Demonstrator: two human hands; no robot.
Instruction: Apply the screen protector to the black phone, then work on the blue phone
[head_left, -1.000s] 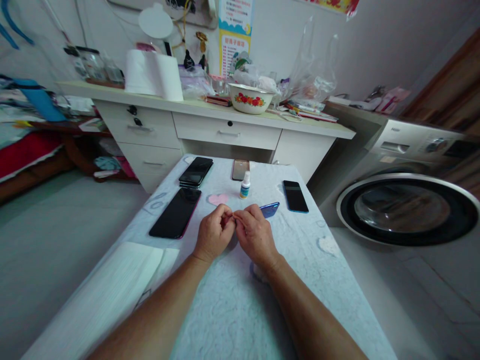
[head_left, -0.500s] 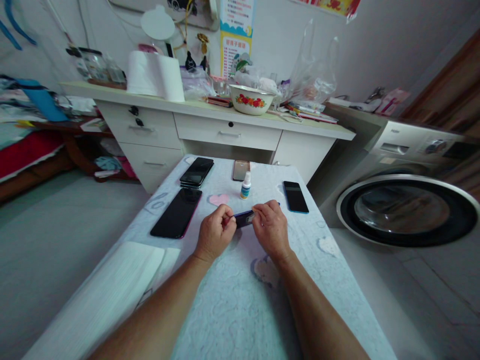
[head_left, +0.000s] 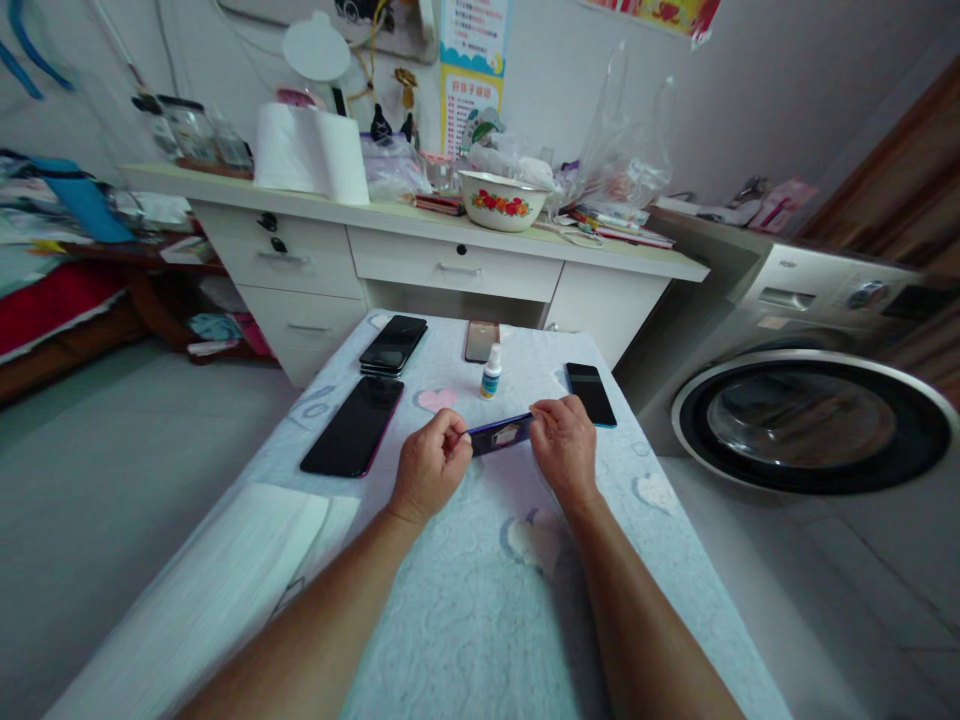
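Note:
A dark smartphone (head_left: 501, 435) with a blue edge is held tilted above the cloth-covered table. A pale patch, perhaps a reflection, shows on its face. My left hand (head_left: 433, 460) pinches its left end between thumb and fingers. Closed around its right end is my right hand (head_left: 564, 448); a small pale edge at those fingertips is too small to make out. Just beyond the phone stands a small white spray bottle (head_left: 490, 373) with a blue and yellow label. A large black phone (head_left: 354, 428) lies face up to the left, and another phone (head_left: 591, 393) lies at the right.
Behind these, a stack of dark devices (head_left: 394, 343) and a brownish phone (head_left: 481, 341) lie near the table's far edge. Folded pale cloth or paper (head_left: 217, 580) covers the near left. A white desk (head_left: 457, 265) stands beyond, with a washing machine (head_left: 810, 380) at the right.
My right hand has slid rightward along the phone from nearer its middle to its right end, uncovering more of its face. My left hand has stayed in place.

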